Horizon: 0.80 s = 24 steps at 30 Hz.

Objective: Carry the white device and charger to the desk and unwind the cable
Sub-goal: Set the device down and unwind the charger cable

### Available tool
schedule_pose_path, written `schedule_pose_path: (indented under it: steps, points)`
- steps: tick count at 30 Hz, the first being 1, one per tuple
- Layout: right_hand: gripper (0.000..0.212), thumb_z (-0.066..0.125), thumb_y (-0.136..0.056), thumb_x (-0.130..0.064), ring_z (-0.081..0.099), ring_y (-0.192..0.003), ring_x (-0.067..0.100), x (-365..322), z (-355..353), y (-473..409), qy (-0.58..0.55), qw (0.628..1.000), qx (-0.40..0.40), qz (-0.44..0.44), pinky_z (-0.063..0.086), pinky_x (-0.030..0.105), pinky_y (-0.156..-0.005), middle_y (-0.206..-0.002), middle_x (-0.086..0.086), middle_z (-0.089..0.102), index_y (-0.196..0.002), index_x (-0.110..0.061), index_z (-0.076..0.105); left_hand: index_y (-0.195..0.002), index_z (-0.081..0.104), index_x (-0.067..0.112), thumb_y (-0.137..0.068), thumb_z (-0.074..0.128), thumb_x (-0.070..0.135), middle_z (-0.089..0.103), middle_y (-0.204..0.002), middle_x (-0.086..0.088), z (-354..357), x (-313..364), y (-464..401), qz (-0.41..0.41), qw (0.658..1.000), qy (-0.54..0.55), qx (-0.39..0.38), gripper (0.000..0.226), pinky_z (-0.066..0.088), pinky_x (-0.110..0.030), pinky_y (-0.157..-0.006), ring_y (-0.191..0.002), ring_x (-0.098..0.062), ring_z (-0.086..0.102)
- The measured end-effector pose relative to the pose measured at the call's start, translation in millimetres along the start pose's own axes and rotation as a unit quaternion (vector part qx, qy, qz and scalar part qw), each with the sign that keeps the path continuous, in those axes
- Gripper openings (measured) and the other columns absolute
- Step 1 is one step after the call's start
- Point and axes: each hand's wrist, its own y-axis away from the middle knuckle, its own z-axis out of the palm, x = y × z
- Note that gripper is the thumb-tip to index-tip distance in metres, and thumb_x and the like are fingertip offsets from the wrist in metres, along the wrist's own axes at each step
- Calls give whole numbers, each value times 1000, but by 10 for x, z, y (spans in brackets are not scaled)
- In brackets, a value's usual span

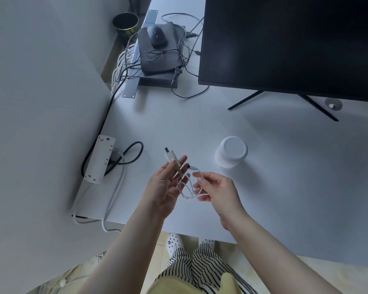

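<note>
The white cylindrical device (231,151) stands upright on the white desk (200,124), to the right of my hands. My left hand (166,187) holds the white charger plug (171,157), whose metal tip points away from me. Its thin white cable (187,185) hangs in loose loops between both hands. My right hand (218,190) pinches the cable near its small connector end (192,167). Both hands hover above the desk's front part.
A white power strip (100,159) with black and white cords lies at the desk's left edge by the wall. A large black monitor (291,43) on thin legs stands at the back right. Dark boxes, a mouse (157,36) and tangled cables sit at the back.
</note>
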Motion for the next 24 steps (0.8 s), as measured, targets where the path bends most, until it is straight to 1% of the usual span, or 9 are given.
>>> schedule_pose_path:
  steps: [2, 5, 9, 12, 13, 15, 19, 21, 24]
  points:
    - [19, 55, -94, -12, 62, -66, 12, -7, 8, -5, 8, 1000, -12, -5, 53, 21, -62, -76, 4, 67, -92, -23, 71, -124, 59, -2, -92, 57, 18, 68, -123, -9, 3, -10, -13, -1, 1000, 16, 3, 37, 58, -25, -73, -95, -16, 69]
    - [21, 51, -97, -18, 62, -68, 9, -29, 38, 15, 49, 998, -38, -10, 51, 21, -64, -77, 1, 69, -95, -21, 72, -113, 58, -2, -91, 57, 9, 70, -114, -9, 8, -31, -26, 12, 999, 35, 13, 24, 58, -23, -69, -94, -17, 66]
    - [23, 50, -97, -20, 66, -71, 13, -36, 55, 34, 43, 999, -18, -7, 54, 23, -65, -84, 11, 73, -94, -14, 72, -102, 60, 4, -90, 60, 10, 73, -109, -4, -15, -37, -33, 22, 999, 20, 13, 14, 57, -25, -73, -89, -13, 69]
    - [16, 55, -95, -24, 66, -71, 11, -35, 35, 37, 28, 999, -34, -8, 55, 23, -65, -82, 6, 72, -100, -17, 69, -120, 58, -3, -89, 60, 15, 71, -117, -7, -30, -23, -20, 28, 999, 12, 14, 36, 57, -24, -73, -94, -11, 71]
    - [15, 58, -93, -22, 66, -71, 9, -33, 28, 35, 25, 999, -40, -10, 55, 21, -64, -81, 4, 72, -104, -17, 66, -125, 55, -6, -91, 59, 16, 69, -121, -10, -35, -21, -17, 28, 999, 10, 17, 41, 58, -23, -72, -95, -11, 71]
    - [22, 63, -90, -13, 67, -71, 8, -20, 13, 23, 24, 999, -45, -11, 54, 20, -64, -82, 4, 72, -111, -16, 61, -127, 54, -6, -92, 57, 20, 67, -122, -15, -56, -19, -13, 27, 999, 3, 23, 44, 58, -23, -70, -93, -14, 70]
    - [23, 58, -91, -5, 65, -70, 10, -34, -24, 18, 13, 997, -68, -16, 54, 20, -66, -76, 2, 72, -111, -15, 64, -105, 68, 1, -92, 55, 27, 73, -100, -11, -108, 28, 19, 35, 998, -59, 6, 32, 57, -22, -68, -79, -14, 69]
    - [22, 56, -92, -5, 65, -68, 9, -44, -29, 17, 9, 996, -83, -13, 54, 21, -66, -73, 0, 72, -108, -16, 66, -92, 67, 4, -95, 54, 25, 75, -90, -7, -128, 59, 36, 40, 996, -84, 0, 25, 57, -22, -67, -76, -13, 70]
    - [21, 55, -93, -6, 65, -67, 9, -28, -21, 2, -1, 996, -85, 6, 54, 21, -66, -72, 0, 71, -107, -14, 68, -87, 62, 6, -94, 54, 17, 75, -94, -9, -157, 77, 39, 31, 997, -75, -5, 16, 59, -24, -70, -80, -16, 72]
